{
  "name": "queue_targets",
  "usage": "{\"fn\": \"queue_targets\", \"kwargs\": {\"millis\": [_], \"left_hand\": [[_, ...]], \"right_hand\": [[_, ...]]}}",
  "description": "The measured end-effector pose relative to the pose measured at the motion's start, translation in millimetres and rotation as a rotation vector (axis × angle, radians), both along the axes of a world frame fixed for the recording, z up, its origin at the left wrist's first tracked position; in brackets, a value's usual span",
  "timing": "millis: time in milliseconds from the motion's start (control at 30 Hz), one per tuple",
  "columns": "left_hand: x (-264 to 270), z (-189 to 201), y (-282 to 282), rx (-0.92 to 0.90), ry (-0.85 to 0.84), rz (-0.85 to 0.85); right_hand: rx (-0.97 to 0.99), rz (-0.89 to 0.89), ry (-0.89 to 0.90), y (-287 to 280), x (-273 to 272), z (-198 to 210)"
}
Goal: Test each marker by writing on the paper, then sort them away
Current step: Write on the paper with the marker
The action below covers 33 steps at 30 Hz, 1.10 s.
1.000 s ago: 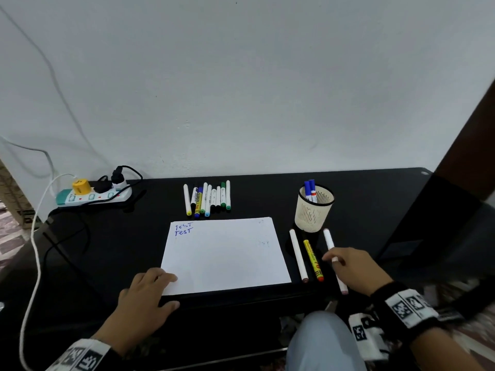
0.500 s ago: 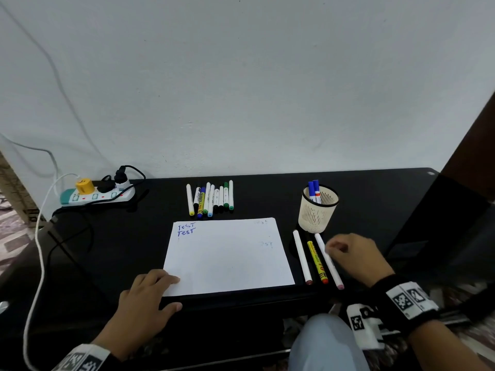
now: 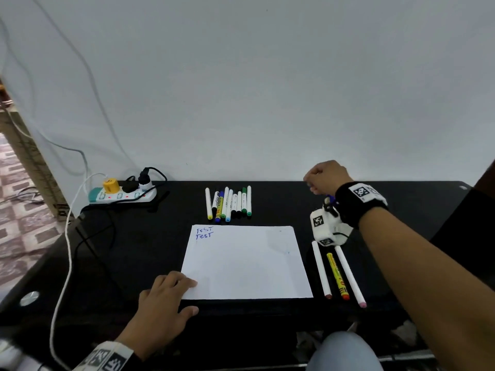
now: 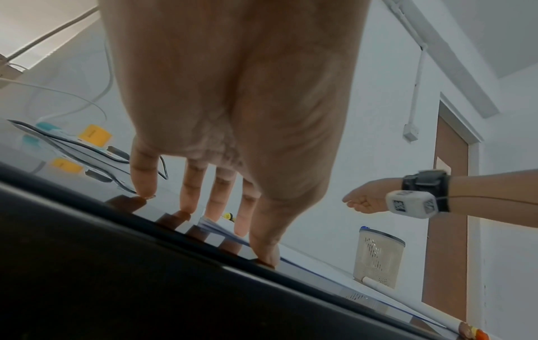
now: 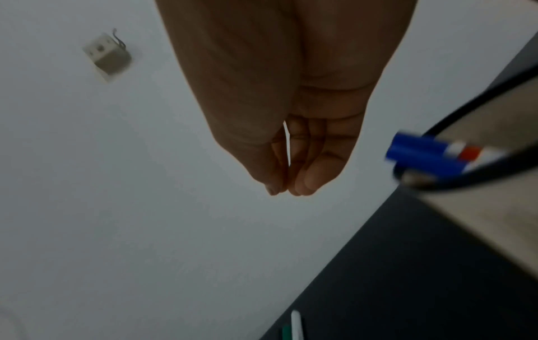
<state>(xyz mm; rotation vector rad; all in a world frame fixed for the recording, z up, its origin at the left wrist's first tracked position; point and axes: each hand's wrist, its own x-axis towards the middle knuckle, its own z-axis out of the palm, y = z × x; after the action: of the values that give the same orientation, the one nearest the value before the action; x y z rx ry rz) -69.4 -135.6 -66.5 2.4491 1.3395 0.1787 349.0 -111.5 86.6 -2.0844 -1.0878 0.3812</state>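
A white paper (image 3: 246,261) with "Test" written twice in blue lies on the black table (image 3: 401,210). My left hand (image 3: 176,293) presses flat on its near left corner, fingers straight (image 4: 192,195). Behind the paper lies a row of several markers (image 3: 230,202). Right of the paper lie a white marker (image 3: 321,269), a yellow one (image 3: 337,277) and a pink-tipped white one (image 3: 349,277). My right hand (image 3: 313,180) is raised above the beige cup (image 4: 378,260), fingers curled against the thumb (image 5: 285,184), holding nothing. Two blue-capped markers (image 5: 422,156) stand in the cup.
A power strip (image 3: 120,195) with plugs sits at the table's back left, and a white cable (image 3: 67,250) trails off the left edge. The wall stands right behind the table. A dark panel borders the table's right side.
My right hand let go of the pink-tipped white marker beside the yellow one, then rose up and back over the cup. The left hand has stayed on the paper.
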Motion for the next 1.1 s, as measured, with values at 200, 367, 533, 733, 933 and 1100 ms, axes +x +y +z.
{"fn": "queue_targets", "kwargs": {"millis": [200, 367, 533, 733, 933, 1100], "left_hand": [[0, 1, 0, -0.019, -0.050, 0.006], [0, 1, -2, 0.002, -0.086, 0.006], [-2, -2, 2, 0.004, -0.056, 0.023], [-3, -4, 5, 0.012, -0.033, 0.023], [-3, -1, 8, 0.001, -0.015, -0.003], [-7, 8, 9, -0.017, -0.053, -0.044]], "right_hand": [[-0.227, 0.092, -0.029, 88, -37, -35], [-0.488, 0.144, -0.212, 150, -45, -88], [-0.523, 0.154, -0.226, 146, -85, -92], [-0.515, 0.141, -0.138, 147, -89, -94], [-0.382, 0.100, -0.017, 128, -77, -78], [-0.190, 0.174, 0.081, 67, -80, -41]]}}
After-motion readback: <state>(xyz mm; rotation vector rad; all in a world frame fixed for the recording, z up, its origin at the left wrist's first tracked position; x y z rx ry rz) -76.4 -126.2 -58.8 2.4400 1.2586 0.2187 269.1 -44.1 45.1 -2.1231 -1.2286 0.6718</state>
